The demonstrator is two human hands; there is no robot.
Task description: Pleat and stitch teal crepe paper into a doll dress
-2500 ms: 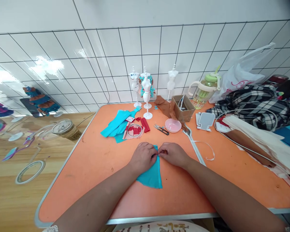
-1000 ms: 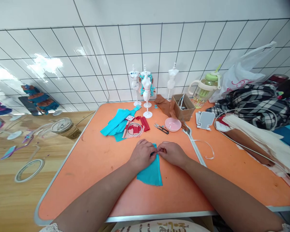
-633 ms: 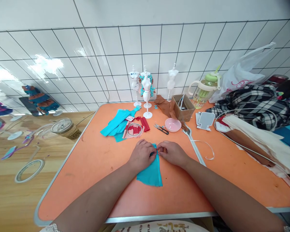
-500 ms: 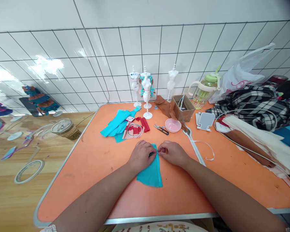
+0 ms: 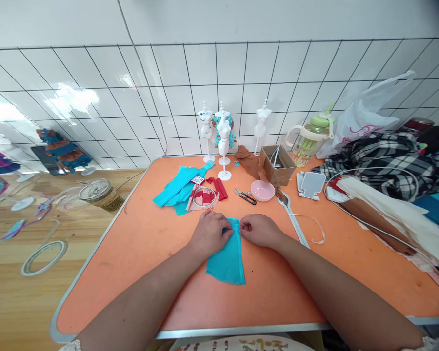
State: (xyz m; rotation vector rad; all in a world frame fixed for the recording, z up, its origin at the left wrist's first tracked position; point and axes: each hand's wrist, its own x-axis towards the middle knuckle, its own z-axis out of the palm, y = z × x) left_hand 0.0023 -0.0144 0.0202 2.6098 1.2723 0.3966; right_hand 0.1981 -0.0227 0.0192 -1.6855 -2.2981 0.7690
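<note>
A small turquoise piece of fabric [image 5: 227,263], narrow at the top and flared at the bottom, lies flat on the orange table [image 5: 131,273]. My left hand [image 5: 211,231] rests over its upper left part, thumb and fingers pinching the cloth. On the opposite edge, near the top, my right hand [image 5: 258,229] pinches the fabric between thumb and fingertips. Any needle or thread between the fingers is too small to make out. Beyond my hands lie black-handled thread snips [image 5: 246,196] and a pink bowl [image 5: 262,190].
Behind are white mini mannequins [image 5: 224,141], turquoise scraps [image 5: 179,187], a metal ring [image 5: 204,189] on red cloth and a cardboard box [image 5: 278,165]. At right stand a drink bottle [image 5: 310,139], a grey folding stand [image 5: 312,185] and piled fabrics [image 5: 388,156]. A glass jar [image 5: 101,195] is left.
My left hand has shifted slightly left along the turquoise fabric, showing more of its top edge. The right hand stays at the right edge. The view has tilted slightly.
</note>
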